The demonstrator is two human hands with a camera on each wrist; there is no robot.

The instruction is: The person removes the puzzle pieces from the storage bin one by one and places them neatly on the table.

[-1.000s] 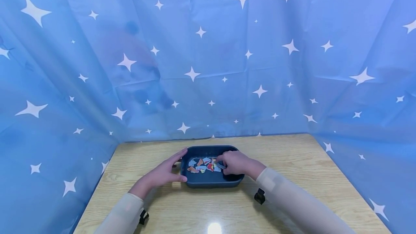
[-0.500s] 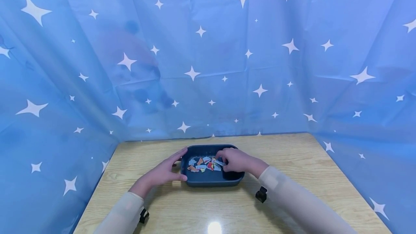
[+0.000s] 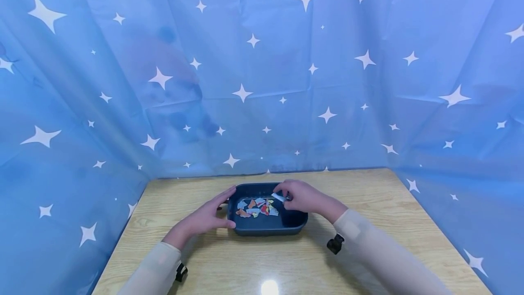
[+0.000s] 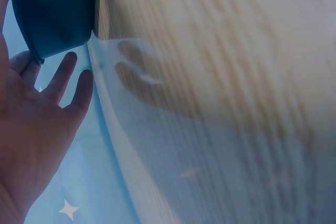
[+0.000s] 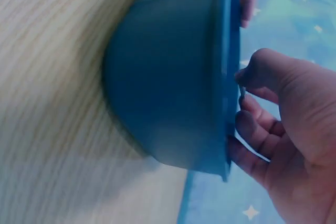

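Observation:
A dark blue, rounded rectangular tray [image 3: 259, 232] stands on the table, with several small flat pieces [image 3: 254, 211] in light blue, orange, red and yellow on its floor. At its left end is my left hand [image 3: 200, 219], fingers and thumb spread, touching the rim near two corners. The left wrist view shows that hand [image 4: 44, 114] with its fingers apart beside the tray wall. Over the tray's right side, my right hand [image 3: 304, 197] pinches a thin light-blue flat piece [image 3: 278, 197]. In the right wrist view this piece is edge-on between thumb and finger, just past the rim.
The wood-grain table [image 3: 229, 267] extends around the tray on every side. Behind and at both sides hangs a blue curtain [image 3: 262, 67] with white stars. A black wrist mount [image 3: 335, 243] juts from the right sleeve, and another mount [image 3: 181, 272] from the left.
My right hand has lifted from among the pieces and moved back and slightly right, bringing the light-blue flat piece with it. My left hand and the tray stay in place.

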